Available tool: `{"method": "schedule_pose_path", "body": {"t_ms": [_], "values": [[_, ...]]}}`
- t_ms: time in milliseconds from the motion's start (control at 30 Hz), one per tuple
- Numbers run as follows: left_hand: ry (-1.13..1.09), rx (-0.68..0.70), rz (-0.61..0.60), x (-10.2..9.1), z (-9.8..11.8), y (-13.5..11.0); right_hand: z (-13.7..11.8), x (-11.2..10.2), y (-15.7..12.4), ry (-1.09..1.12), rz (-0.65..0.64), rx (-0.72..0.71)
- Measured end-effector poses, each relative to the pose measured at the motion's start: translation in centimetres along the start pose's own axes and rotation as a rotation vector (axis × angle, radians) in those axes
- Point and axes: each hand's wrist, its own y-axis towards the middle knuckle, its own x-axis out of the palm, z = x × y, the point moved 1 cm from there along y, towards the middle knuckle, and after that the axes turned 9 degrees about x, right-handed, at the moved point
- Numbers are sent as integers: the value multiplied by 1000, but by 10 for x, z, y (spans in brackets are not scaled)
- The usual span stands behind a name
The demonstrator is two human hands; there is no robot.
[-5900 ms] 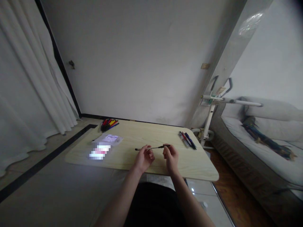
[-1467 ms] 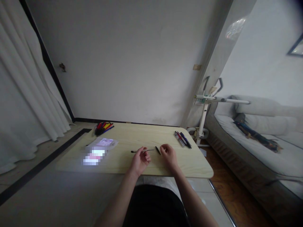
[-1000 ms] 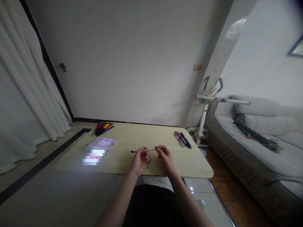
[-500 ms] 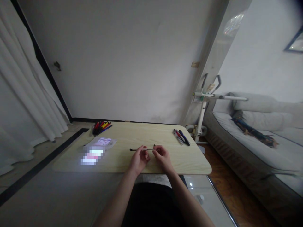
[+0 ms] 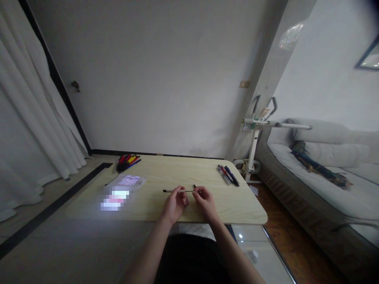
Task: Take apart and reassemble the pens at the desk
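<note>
My left hand (image 5: 177,203) is closed around a pen (image 5: 169,191) with a pale barrel, held roughly level above the table. Its black end sticks out to the left of my fingers. From the pen's right side a thin, dark pen refill (image 5: 188,191) spans the gap between my hands. The thumb and fingers of my right hand (image 5: 205,199) pinch the refill's far end. A small black piece (image 5: 194,185) shows just beyond my right fingertips; whether it is held or lies on the table I cannot tell.
On the pale wooden table (image 5: 166,169), several coloured pens (image 5: 128,162) lie at the back left and several more (image 5: 227,174) at the back right. A clear plastic bag (image 5: 139,182) and a bright blurred screen (image 5: 115,199) are at left. Exercise equipment (image 5: 252,150) and a sofa (image 5: 319,157) stand to the right.
The whole view has shifted slightly, so the table and hands sit a little lower in the picture. Both hands keep nearly the same hold on the pen and refill.
</note>
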Motion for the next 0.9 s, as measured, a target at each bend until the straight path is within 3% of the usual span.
{"method": "schedule_pose_path", "body": {"t_ms": [900], "values": [[46, 27, 35, 4, 0, -1, 0, 0, -2, 51, 31, 54]]}}
